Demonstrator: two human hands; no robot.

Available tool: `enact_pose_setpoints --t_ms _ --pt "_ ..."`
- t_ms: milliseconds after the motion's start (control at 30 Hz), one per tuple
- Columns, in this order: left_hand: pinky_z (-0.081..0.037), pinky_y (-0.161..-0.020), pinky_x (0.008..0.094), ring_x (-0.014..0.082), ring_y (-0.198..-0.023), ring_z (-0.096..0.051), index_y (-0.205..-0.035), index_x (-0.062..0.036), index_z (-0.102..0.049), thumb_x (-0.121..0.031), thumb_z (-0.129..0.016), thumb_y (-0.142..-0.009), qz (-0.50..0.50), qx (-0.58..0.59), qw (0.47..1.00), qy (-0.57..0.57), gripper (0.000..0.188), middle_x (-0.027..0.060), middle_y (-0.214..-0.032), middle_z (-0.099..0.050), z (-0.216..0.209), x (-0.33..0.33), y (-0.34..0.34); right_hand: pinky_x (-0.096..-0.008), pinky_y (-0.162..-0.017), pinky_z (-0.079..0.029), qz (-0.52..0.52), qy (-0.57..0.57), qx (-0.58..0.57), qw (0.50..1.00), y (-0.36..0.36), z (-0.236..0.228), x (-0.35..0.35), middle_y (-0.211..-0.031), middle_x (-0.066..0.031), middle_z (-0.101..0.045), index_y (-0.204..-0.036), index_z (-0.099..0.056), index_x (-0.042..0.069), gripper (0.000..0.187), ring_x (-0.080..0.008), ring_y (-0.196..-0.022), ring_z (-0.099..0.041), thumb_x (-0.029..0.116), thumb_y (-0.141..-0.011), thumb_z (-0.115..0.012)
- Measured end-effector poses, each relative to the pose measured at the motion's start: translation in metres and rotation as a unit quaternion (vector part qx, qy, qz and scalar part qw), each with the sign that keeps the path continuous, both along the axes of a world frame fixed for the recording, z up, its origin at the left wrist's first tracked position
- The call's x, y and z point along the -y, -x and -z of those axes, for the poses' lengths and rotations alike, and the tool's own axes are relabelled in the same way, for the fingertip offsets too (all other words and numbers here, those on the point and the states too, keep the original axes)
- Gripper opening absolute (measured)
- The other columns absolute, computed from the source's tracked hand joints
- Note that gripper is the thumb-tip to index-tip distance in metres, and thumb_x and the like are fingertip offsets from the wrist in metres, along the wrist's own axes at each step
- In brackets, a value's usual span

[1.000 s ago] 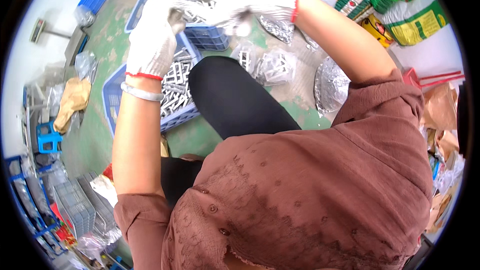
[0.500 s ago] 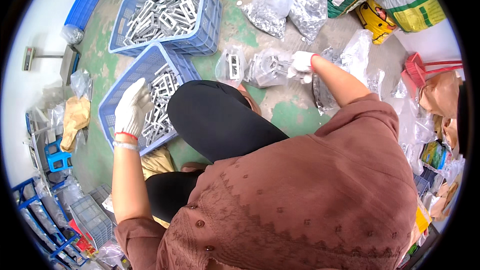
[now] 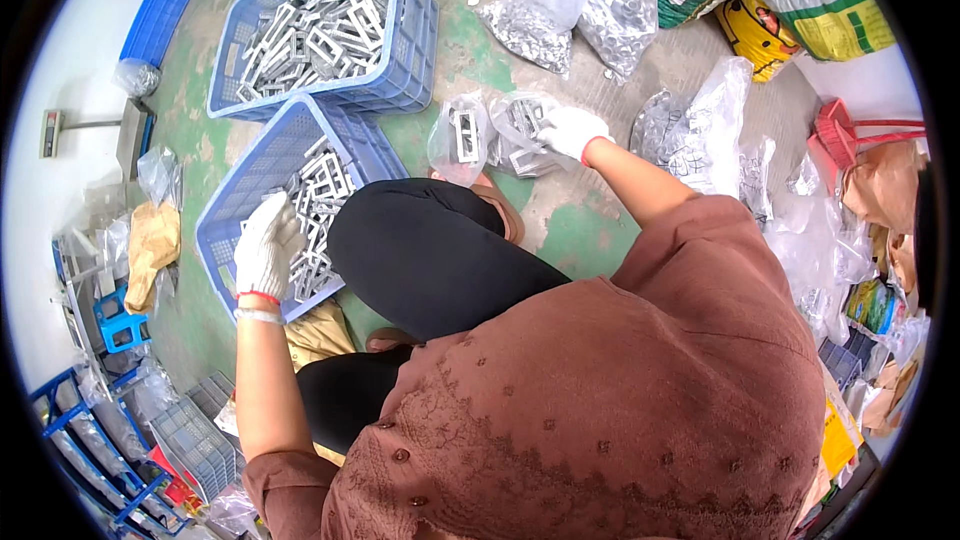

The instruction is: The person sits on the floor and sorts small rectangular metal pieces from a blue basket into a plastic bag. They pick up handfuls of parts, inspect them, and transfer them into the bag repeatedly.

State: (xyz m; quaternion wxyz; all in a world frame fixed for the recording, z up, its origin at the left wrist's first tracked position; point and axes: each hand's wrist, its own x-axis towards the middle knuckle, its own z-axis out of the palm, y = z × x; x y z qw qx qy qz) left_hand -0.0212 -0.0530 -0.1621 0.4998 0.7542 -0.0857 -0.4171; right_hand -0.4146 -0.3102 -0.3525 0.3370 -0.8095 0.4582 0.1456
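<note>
My left hand, in a white knitted glove, hovers at the near-left side of a blue plastic crate, its fingers loosely bent and apart. Inside that crate lie many small silver-grey rectangular metal frames. My right hand, also gloved, closes on the right side of a clear plastic bag that has similar metal frames in it. Its fingertips are partly hidden. Beside it, just to the left, stands another clear bag with a white-edged rectangular frame showing through.
A second blue crate, heaped with metal frames, stands behind the first. Clear bags of small metal parts sit at the far side. More filled bags, a red dustpan and brown paper lie right. A blue stool stands left.
My right hand has moved left, further over the plastic bag, and that bag's drawn-out right side has shortened. My left hand has dropped slightly nearer, with its fingers more bent.
</note>
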Motion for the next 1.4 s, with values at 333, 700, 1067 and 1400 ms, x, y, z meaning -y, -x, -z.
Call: enact_pose_setpoints --t_ms 333,700,1067,1400 --pt "-0.051 -0.084 0.0308 0.0139 -0.097 -0.063 -0.126 -0.0047 -0.061 -0.03 -0.069 -0.092 0.182 0.093 0.979 -0.001 0.043 0.0047 -0.11 -0.066 -0.007 0.076 0.034 -0.0504 -0.11 -0.036 -0.014 0.113 -0.085 0.99 -0.035 -0.038 -0.014 -0.158 -0.0225 -0.023 -0.154 -0.03 0.019 0.114 -0.0459 -0.137 -0.036 0.072 -0.063 -0.075" --pt "-0.05 -0.069 0.0285 0.0122 -0.077 -0.06 -0.117 -0.0042 -0.062 -0.023 -0.067 -0.093 0.026 -0.03 0.999 -0.015 0.031 0.0031 -0.095 -0.064 0.016 -0.033 -0.02 -0.0456 -0.09 -0.052 -0.174 0.147 -0.042 0.973 -0.048 0.035 0.006 -0.111 -0.0163 -0.07 -0.102 -0.073 0.004 0.028 -0.0372 -0.107 -0.066 0.016 -0.083 -0.056" --pt "-0.052 -0.076 0.0302 0.016 -0.087 -0.063 -0.12 -0.0043 -0.061 -0.025 -0.068 -0.093 0.01 -0.07 0.997 -0.014 0.034 0.007 -0.1 -0.067 0.023 -0.079 -0.027 -0.0453 -0.082 -0.051 -0.146 0.122 0.109 0.976 0.012 -0.07 -0.022 -0.092 -0.0155 -0.068 -0.088 -0.065 0.008 0.018 -0.0381 -0.093 -0.064 0.023 -0.082 -0.059" --pt "-0.042 -0.061 0.024 0.0075 -0.069 -0.049 -0.11 -0.0083 -0.06 -0.023 -0.065 -0.095 0.022 -0.07 0.997 0.005 0.022 -0.0016 -0.084 -0.057 0.014 -0.057 -0.007 -0.038 -0.044 -0.048 0.009 -0.223 -0.048 0.974 0.01 -0.143 -0.019 -0.072 -0.0165 -0.067 -0.096 -0.071 -0.001 0.035 -0.0216 -0.04 -0.058 0.033 -0.085 -0.069"
